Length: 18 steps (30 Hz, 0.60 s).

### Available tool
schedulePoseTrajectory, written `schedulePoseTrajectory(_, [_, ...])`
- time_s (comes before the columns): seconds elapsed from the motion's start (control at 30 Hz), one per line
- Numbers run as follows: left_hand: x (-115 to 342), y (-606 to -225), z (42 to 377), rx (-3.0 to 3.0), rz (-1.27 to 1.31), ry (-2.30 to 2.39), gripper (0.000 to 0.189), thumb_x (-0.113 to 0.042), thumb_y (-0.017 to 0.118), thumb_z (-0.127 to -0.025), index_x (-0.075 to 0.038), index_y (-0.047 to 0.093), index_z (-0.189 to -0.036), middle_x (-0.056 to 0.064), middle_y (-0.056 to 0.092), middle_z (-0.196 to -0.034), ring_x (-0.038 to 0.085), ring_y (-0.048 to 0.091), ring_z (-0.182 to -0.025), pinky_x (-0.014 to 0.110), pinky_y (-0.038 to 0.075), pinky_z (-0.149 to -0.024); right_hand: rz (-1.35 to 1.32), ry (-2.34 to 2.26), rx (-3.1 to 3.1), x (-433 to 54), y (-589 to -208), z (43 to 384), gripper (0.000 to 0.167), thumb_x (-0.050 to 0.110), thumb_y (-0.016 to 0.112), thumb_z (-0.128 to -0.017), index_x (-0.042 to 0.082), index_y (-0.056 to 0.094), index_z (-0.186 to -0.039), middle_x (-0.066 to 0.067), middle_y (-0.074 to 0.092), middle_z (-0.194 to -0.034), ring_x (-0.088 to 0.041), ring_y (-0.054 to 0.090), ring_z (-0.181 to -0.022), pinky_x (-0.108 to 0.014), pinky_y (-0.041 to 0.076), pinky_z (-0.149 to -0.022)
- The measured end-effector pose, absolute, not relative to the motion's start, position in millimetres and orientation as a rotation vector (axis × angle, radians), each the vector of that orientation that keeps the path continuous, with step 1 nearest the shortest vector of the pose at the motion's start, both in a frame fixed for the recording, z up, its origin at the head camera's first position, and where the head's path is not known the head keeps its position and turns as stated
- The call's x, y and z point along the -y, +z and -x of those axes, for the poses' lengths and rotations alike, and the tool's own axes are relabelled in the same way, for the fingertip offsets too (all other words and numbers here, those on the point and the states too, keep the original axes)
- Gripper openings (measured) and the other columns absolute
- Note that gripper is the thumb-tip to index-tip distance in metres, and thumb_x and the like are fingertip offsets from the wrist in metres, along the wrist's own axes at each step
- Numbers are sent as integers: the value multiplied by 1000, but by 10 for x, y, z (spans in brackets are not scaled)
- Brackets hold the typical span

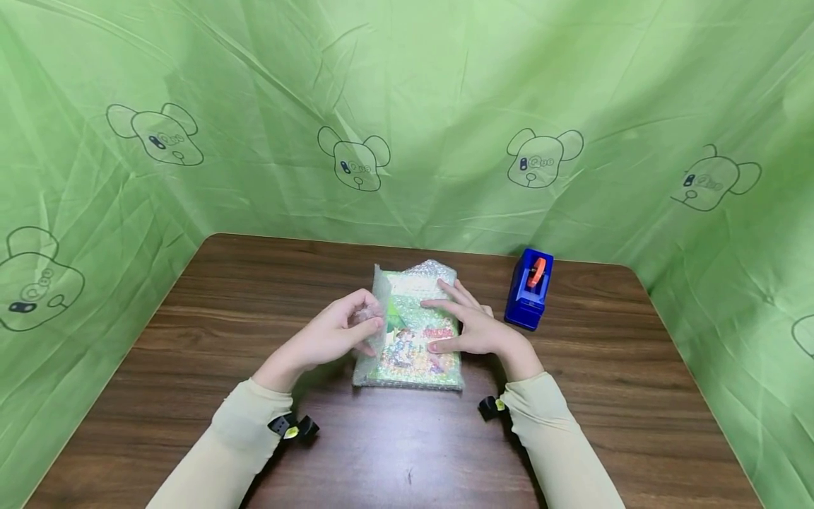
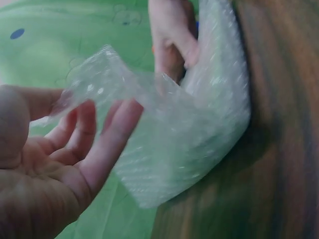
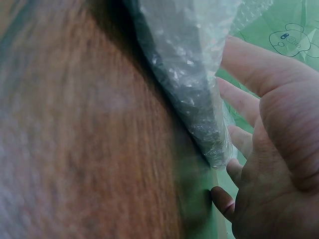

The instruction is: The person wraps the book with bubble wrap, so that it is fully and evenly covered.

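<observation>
A flat item with a colourful printed cover, book-like in shape, lies on the table under clear bubble wrap. At its left side my left hand pinches a raised flap of the wrap between thumb and fingers; the left wrist view shows the flap lifted off the table. My right hand rests on the right part of the wrapped item, fingers spread and fairly straight. In the right wrist view the right hand's fingers lie against the side of the wrap.
A blue tape dispenser with an orange roll stands to the right of the package, near the table's back edge. Green printed cloth hangs behind and beside the brown wooden table.
</observation>
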<state>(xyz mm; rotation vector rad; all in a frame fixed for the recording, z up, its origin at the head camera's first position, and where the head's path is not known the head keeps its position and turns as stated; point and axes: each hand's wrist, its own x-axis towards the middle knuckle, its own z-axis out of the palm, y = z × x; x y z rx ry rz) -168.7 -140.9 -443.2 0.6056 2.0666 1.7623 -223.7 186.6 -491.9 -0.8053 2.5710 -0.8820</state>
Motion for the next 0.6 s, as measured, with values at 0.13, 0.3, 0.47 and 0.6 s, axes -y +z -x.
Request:
schedulePoseTrajectory(0.13, [1302, -4465, 1672, -2053, -573, 1871, 8, -3, 59, -112, 1, 55, -117, 15, 59, -106, 27, 70, -88, 51, 68, -76, 803, -877, -2578, -1861, -4911, 2232, 84, 57, 87, -89, 38, 52, -163, -2, 2, -185, -36, -13, -168, -93, -3, -113])
schedulePoseTrajectory(0.3, [1205, -4508, 1657, -2065, -572, 1920, 5, -6, 53, -115, -1, 53, -117, 16, 54, -108, 29, 70, -88, 50, 68, -76, 804, -874, -2583, -1850, -4909, 2233, 85, 56, 88, -89, 37, 52, -163, -3, 3, -185, -36, -12, -168, -93, -2, -113])
schedulePoseTrajectory(0.47, [1121, -4556, 1649, -2081, -578, 1915, 4, -8, 53, -115, -4, 54, -117, 16, 55, -109, 32, 71, -85, 51, 68, -76, 802, -883, -2584, -1848, -4911, 2236, 84, 54, 88, -90, 34, 53, -163, -5, 4, -185, -38, -12, -168, -93, 0, -114])
schedulePoseTrajectory(0.6, [1058, -4590, 1649, -2114, -580, 1896, 5, -9, 55, -115, -5, 56, -117, 16, 57, -111, 34, 73, -85, 52, 68, -75, 797, -884, -2587, -1846, -4911, 2235, 84, 54, 88, -89, 33, 53, -163, -6, 5, -185, -40, -11, -168, -93, 1, -114])
